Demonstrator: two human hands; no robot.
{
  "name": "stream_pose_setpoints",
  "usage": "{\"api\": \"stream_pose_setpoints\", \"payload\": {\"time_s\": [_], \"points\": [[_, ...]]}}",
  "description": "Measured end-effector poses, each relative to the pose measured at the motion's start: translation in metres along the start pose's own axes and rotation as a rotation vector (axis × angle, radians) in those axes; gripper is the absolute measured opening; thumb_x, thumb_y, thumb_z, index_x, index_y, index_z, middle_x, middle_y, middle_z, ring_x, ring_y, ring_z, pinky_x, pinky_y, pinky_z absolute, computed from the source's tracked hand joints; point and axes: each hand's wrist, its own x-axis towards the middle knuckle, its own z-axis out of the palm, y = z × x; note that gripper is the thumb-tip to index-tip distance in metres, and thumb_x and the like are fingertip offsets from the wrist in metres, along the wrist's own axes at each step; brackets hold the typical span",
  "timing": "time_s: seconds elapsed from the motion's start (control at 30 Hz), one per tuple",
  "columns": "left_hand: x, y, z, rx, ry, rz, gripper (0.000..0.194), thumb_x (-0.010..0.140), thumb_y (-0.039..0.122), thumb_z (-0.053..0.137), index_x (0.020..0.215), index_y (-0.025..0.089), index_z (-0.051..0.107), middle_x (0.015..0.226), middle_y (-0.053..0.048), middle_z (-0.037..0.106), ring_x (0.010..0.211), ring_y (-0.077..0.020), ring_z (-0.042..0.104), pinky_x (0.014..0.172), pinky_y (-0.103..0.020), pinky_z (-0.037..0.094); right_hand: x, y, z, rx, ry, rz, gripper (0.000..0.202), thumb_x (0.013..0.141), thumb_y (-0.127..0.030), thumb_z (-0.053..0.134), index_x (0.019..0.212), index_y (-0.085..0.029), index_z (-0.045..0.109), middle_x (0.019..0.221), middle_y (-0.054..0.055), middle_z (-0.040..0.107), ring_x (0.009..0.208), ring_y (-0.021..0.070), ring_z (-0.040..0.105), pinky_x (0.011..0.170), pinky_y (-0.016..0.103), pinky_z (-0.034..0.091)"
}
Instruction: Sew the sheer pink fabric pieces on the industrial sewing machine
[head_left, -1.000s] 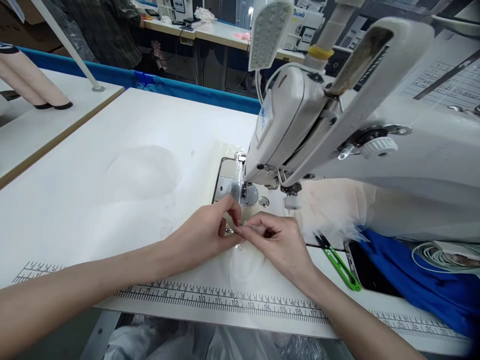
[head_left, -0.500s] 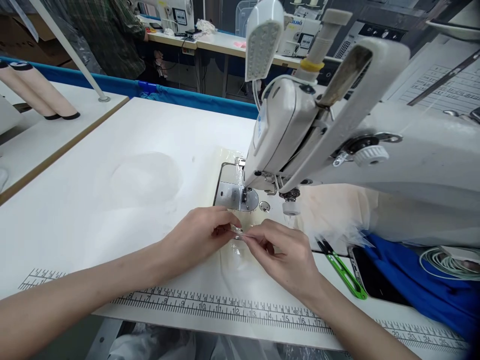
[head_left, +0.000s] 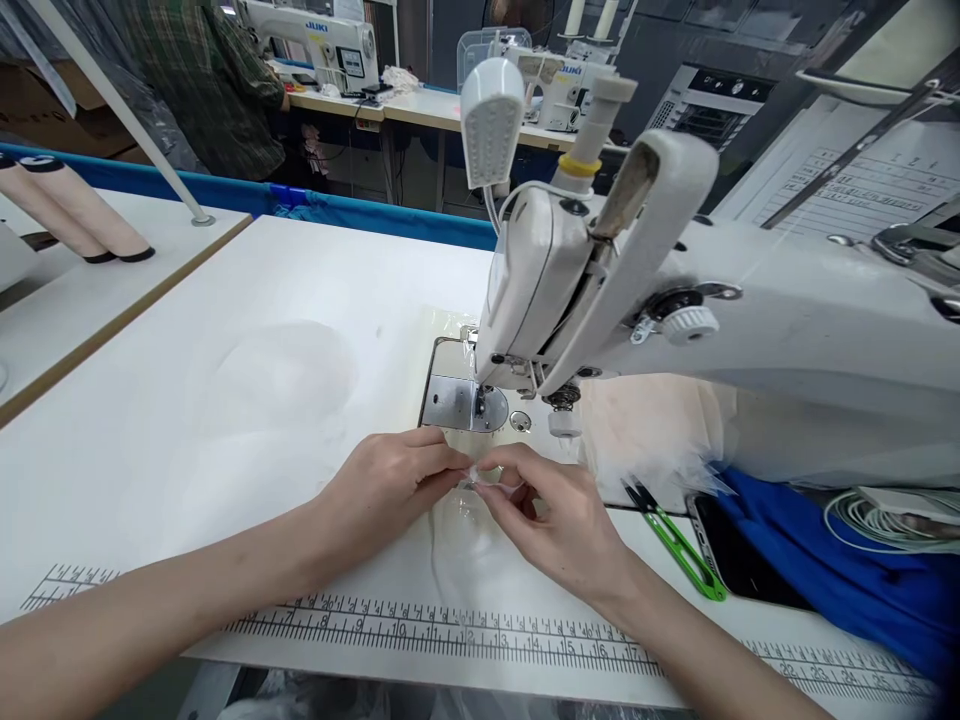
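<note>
Just in front of the metal needle plate (head_left: 454, 403) of a white sewing machine (head_left: 787, 310), my two hands meet fingertip to fingertip. My left hand (head_left: 397, 485) pinches a small piece of thin, whitish sheer material (head_left: 472, 474) from the left. From the right, my right hand (head_left: 551, 505) pinches the same piece between thumb and forefinger. The exact edges of the piece are too small and see-through to make out. The presser foot (head_left: 481, 401) stands a little above and beyond the fingertips.
Green thread snips (head_left: 684, 550), a black phone (head_left: 742, 560) and blue cloth (head_left: 817, 580) lie on the right. Pale sheer fabric (head_left: 649, 425) rests under the machine arm. A printed ruler (head_left: 480, 636) runs along the front edge. A person in a plaid shirt (head_left: 217, 90) is at the back left.
The view has shifted slightly, so the machine appears further left. My fingertips have come closer together, and the small whitish piece looks more bunched between them.
</note>
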Motion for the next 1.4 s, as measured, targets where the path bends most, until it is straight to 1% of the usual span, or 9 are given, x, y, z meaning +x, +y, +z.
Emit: {"api": "stream_pose_setpoints", "payload": {"time_s": [0.13, 0.23, 0.53, 0.83, 1.03, 1.1, 1.2, 1.27, 1.4], "points": [[0.0007, -0.0007, 0.0002, 0.010, 0.006, 0.002, 0.017, 0.095, 0.019, 0.055, 0.093, 0.017, 0.072, 0.072, 0.001, 0.065, 0.058, -0.0094, 0.060, 0.051, -0.020, 0.044, -0.0011, 0.0014, 0.0006, 0.014, 0.012, -0.022, 0.013, 0.092, -0.017, 0.054, 0.103, -0.022, 0.058, 0.063, -0.006, 0.054, 0.048, 0.0075, 0.049, 0.045, 0.019, 0.042], [0.0009, -0.0003, -0.0002, 0.013, 0.000, -0.005, 0.017, 0.095, 0.020, 0.054, 0.093, 0.018, 0.071, 0.071, 0.001, 0.064, 0.057, -0.0092, 0.059, 0.051, -0.020, 0.042, -0.0019, 0.0018, 0.0008, 0.017, 0.010, -0.006, 0.014, 0.092, -0.016, 0.054, 0.104, -0.022, 0.057, 0.063, -0.006, 0.053, 0.048, 0.0072, 0.049, 0.046, 0.018, 0.043], [-0.0006, 0.0009, -0.0001, -0.008, -0.027, -0.039, 0.018, 0.095, 0.020, 0.054, 0.094, 0.018, 0.071, 0.074, 0.000, 0.065, 0.060, -0.0102, 0.060, 0.054, -0.021, 0.046, -0.0019, 0.0013, 0.0013, 0.029, 0.023, -0.008, 0.011, 0.092, -0.016, 0.054, 0.101, -0.022, 0.057, 0.063, -0.006, 0.053, 0.048, 0.0072, 0.050, 0.045, 0.018, 0.041], [-0.0013, -0.0001, 0.0010, -0.033, -0.004, -0.007, 0.013, 0.094, 0.018, 0.056, 0.093, 0.018, 0.069, 0.076, 0.002, 0.064, 0.062, -0.0090, 0.060, 0.055, -0.020, 0.045, -0.0011, 0.0022, 0.0007, 0.040, -0.009, -0.062, 0.012, 0.092, -0.014, 0.054, 0.100, -0.020, 0.059, 0.065, -0.005, 0.054, 0.051, 0.0065, 0.048, 0.046, 0.018, 0.039], [-0.0018, 0.0009, -0.0028, 0.119, 0.049, 0.052, 0.014, 0.094, 0.023, 0.058, 0.083, 0.017, 0.064, 0.070, 0.004, 0.060, 0.053, -0.0078, 0.051, 0.049, -0.021, 0.037, -0.0009, 0.0025, 0.0014, 0.053, -0.021, -0.063, 0.014, 0.092, -0.014, 0.052, 0.103, -0.019, 0.057, 0.063, -0.007, 0.045, 0.048, 0.0056, 0.040, 0.045, 0.018, 0.036], [-0.0009, 0.0027, -0.0045, 0.165, 0.071, 0.081, 0.013, 0.094, 0.025, 0.058, 0.083, 0.018, 0.064, 0.072, 0.004, 0.062, 0.056, -0.0085, 0.053, 0.051, -0.022, 0.038, -0.0009, 0.0025, 0.0007, 0.053, -0.017, -0.066, 0.014, 0.092, -0.014, 0.052, 0.103, -0.019, 0.057, 0.063, -0.007, 0.045, 0.048, 0.0055, 0.040, 0.045, 0.018, 0.036], [0.0014, 0.0062, -0.0071, 0.196, 0.094, 0.123, 0.012, 0.094, 0.022, 0.057, 0.084, 0.019, 0.062, 0.073, 0.004, 0.063, 0.062, -0.0096, 0.055, 0.055, -0.022, 0.038, 0.0001, 0.0011, -0.0013, 0.046, -0.014, -0.079, 0.012, 0.092, -0.014, 0.052, 0.101, -0.019, 0.058, 0.063, -0.006, 0.048, 0.048, 0.0059, 0.040, 0.045, 0.019, 0.035], [0.0027, 0.0080, -0.0081, 0.201, 0.109, 0.160, 0.011, 0.094, 0.020, 0.057, 0.084, 0.018, 0.060, 0.071, 0.004, 0.062, 0.062, -0.0095, 0.055, 0.055, -0.022, 0.038, 0.0016, -0.0009, -0.0025, 0.044, -0.005, -0.091, 0.013, 0.093, -0.013, 0.051, 0.098, -0.018, 0.061, 0.063, -0.005, 0.052, 0.049, 0.0065, 0.042, 0.045, 0.019, 0.036], [0.0020, 0.0083, -0.0067, 0.189, 0.129, 0.223, 0.010, 0.095, 0.018, 0.056, 0.085, 0.018, 0.058, 0.068, 0.005, 0.060, 0.059, -0.0083, 0.052, 0.056, -0.021, 0.039, 0.0042, -0.0035, -0.0034, 0.043, 0.068, -0.117, 0.014, 0.093, -0.011, 0.053, 0.093, -0.018, 0.064, 0.069, -0.002, 0.064, 0.058, 0.0078, 0.057, 0.052, 0.018, 0.045]]}}
